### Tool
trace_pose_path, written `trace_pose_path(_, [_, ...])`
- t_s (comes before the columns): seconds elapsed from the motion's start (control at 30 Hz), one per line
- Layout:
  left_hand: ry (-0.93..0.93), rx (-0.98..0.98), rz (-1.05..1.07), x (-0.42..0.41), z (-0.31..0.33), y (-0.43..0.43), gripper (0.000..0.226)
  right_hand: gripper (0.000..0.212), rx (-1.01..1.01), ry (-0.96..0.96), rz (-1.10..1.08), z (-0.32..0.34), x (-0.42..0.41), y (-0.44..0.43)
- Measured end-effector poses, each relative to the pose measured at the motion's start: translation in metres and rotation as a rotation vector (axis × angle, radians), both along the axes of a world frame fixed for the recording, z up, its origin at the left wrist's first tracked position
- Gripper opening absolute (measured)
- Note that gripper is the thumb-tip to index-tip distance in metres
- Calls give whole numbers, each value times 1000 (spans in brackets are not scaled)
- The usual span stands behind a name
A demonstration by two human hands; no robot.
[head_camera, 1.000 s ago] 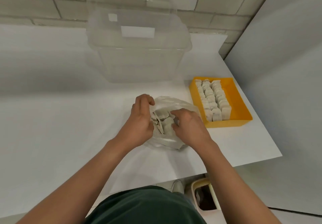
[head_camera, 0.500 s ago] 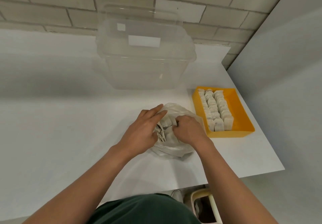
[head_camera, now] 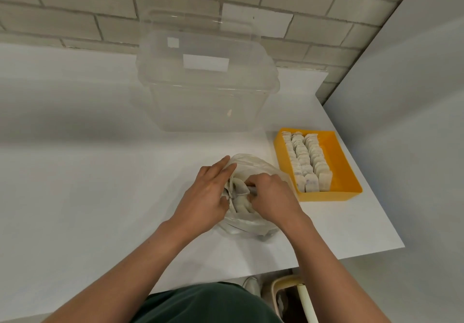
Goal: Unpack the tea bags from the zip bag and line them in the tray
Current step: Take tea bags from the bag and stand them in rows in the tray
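Observation:
A clear zip bag [head_camera: 253, 169] full of pale tea bags [head_camera: 238, 192] lies on the white table near its front edge. My left hand [head_camera: 206, 194] rests on the bag's left side with its fingers straight, holding the mouth open. My right hand [head_camera: 271, 197] reaches into the mouth with curled fingers pinching tea bags inside. To the right sits the yellow tray [head_camera: 344, 169], with three rows of upright tea bags [head_camera: 306, 162] along its left part.
A large clear plastic box [head_camera: 206, 89] with a lid stands behind the bag, against the brick wall. The table's right edge runs just past the tray. A bin [head_camera: 288, 297] stands on the floor below the front edge.
My left hand went from gripping the bag's rim to lying flat with straight fingers. My right hand has dug deeper into the bag. The camera tilted down slightly.

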State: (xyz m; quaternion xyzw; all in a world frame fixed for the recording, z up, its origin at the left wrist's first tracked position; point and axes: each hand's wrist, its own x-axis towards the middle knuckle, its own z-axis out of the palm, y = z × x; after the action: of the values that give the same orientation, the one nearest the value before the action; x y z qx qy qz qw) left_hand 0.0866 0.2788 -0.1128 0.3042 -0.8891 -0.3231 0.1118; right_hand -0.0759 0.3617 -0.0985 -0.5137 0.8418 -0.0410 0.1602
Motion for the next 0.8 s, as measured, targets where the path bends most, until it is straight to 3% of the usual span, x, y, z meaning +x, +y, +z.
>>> trace_pose_path(0.13, [-17,-4,30,-1,-1,-4,78,25,-185,-62,-25,11,-1,12])
trace_pose_path(0.27, [33,125,35,5,4,-4,68,21,-342,-336,-177,25,-9,20])
trace_pose_path(0.5, [435,244,154,14,36,3,60,20,-529,-861,-355,43,-15,29])
trace_pose_path(0.63, [460,492,185,16,47,8,57,19,-542,-945,-366,51,-16,30])
trace_pose_path(0.8, [421,514,217,14,47,10,56,19,-553,-967,-355,57,-17,30])
